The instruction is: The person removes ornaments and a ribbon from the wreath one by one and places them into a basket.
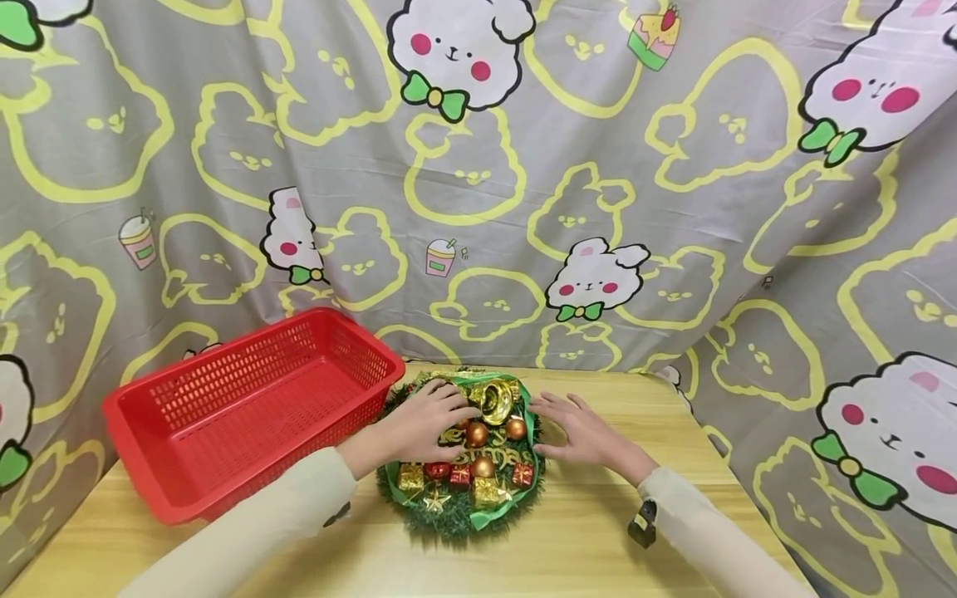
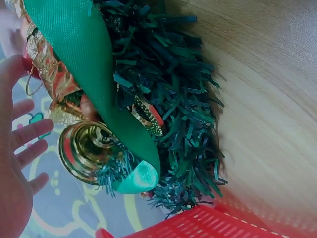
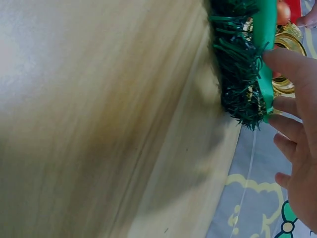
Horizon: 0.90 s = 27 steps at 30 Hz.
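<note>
A green tinsel Christmas wreath [image 1: 434,526] lies on the table, trimmed with a green ribbon [image 2: 94,64], gold bells [image 1: 497,402], copper-coloured balls [image 1: 477,433], small gift boxes [image 1: 523,475] and gold lettering [image 1: 508,455]. My left hand [image 1: 428,422] is over its left part, fingers spread; in the left wrist view they hold nothing. At the wreath's right edge is my right hand [image 1: 583,436], fingers apart. In the right wrist view its thumb and fingers lie by the ribbon [image 3: 266,89]; whether they touch it I cannot tell.
A red perforated plastic basket [image 1: 120,453] stands at the left of the wooden table [image 1: 598,531], close beside the wreath. Behind and to the sides hangs a grey curtain [image 1: 478,249] with cartoon prints. A small black device [image 1: 643,525] sits at the right wrist.
</note>
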Available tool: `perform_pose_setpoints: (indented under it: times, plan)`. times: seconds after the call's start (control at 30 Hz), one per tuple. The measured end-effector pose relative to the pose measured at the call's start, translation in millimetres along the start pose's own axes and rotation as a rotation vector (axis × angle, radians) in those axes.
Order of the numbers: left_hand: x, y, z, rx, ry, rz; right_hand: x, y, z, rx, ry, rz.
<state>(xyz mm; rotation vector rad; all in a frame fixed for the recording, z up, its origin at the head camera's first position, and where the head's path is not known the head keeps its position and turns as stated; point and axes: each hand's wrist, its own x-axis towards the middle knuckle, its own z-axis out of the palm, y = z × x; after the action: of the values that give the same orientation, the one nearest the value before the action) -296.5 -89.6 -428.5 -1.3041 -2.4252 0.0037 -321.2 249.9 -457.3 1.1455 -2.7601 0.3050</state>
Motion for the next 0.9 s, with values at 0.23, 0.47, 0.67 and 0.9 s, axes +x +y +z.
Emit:
perform_pose_setpoints:
  times: [0.23,0.47,0.67,0.9]
  plan:
    - [4.2,2.1,-0.5,0.026,-0.029,0.02,-1,-4,1,-0.018,-0.03,-0.001]
    - [9.5,0.9,0.1,0.041,-0.056,0.019,-2,-4,1,-0.018,-0.053,-0.006]
    - [13.9,0.6,2.1,0.062,-0.087,0.015,-4,-2,-1,-0.006,-0.088,-0.003]
    - [16.3,0.7,6.9,0.069,-0.065,0.047,-6,0,0,-0.037,-0.108,-0.008]
